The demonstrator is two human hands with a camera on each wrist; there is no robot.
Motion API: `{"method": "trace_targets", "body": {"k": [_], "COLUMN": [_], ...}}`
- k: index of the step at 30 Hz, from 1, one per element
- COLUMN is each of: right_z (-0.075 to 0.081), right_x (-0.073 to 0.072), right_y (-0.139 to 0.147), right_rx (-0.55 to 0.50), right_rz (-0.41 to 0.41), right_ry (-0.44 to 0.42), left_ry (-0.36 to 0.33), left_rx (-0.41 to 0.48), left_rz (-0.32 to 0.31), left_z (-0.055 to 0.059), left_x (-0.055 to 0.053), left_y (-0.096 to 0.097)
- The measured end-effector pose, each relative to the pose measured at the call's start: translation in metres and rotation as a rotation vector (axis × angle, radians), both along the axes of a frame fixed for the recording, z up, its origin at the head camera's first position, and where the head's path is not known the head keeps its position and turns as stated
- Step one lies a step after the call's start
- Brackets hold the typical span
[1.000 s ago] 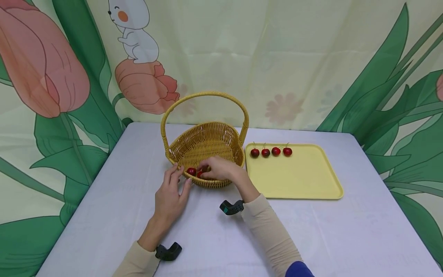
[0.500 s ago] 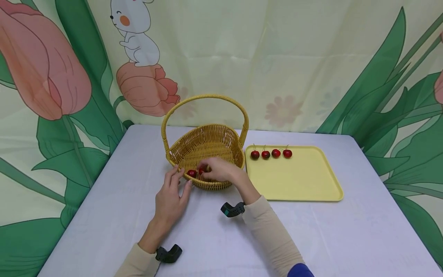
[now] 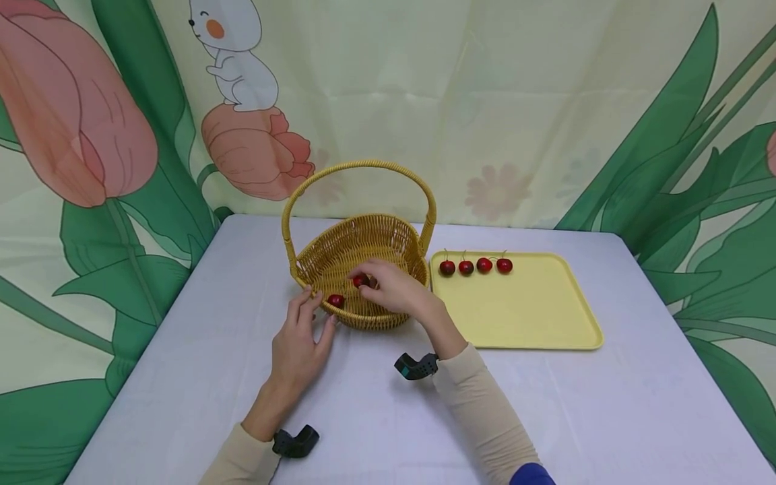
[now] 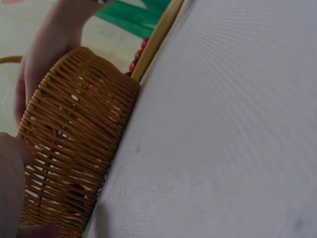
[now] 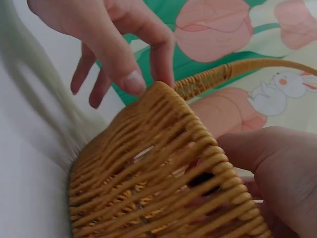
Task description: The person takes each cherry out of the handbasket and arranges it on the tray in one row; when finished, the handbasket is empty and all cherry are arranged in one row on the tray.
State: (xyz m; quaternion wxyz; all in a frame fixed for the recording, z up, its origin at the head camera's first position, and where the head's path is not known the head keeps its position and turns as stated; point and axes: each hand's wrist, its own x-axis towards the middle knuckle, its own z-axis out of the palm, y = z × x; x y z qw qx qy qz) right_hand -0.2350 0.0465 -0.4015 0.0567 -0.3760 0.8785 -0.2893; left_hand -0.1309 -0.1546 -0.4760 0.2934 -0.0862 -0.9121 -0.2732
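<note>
A yellow wicker basket point(image 3: 376, 232) with a tall arched handle stands at the middle of the table. Over its inside, my right hand point(image 3: 397, 289) pinches a dark red cherry point(image 3: 361, 280) between thumb and fingers. Another cherry point(image 3: 336, 301) lies in the basket by the front left rim. My left hand point(image 3: 297, 357) holds that rim, fingertips hooked over the edge and thumb against the outer side. In the right wrist view, the left thumb point(image 5: 132, 82) shows at the rim, while the wicker wall partly hides the right fingers.
Right of the basket lies a pale yellow tray point(image 3: 515, 316). Several cherries point(image 3: 465, 267) with stems stand in a row along its back left edge. A white cloth point(image 3: 200, 337) covers the table, and a printed curtain point(image 3: 388, 87) hangs behind.
My right hand has lifted the cherry up from beside the other one and moved slightly back and right with it. The left hand has stayed at the rim.
</note>
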Motion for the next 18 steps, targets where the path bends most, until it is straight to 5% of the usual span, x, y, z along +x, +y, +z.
{"method": "trace_targets", "body": {"k": [18], "right_z": [0.009], "right_x": [-0.002], "right_y": [0.017], "right_rx": [-0.031], "right_rz": [-0.102], "right_ry": [-0.014], "left_ry": [0.01], "left_rx": [0.009], "left_rz": [-0.005], "left_z": [0.0], "left_x": [0.0], "left_y": [0.0]}}
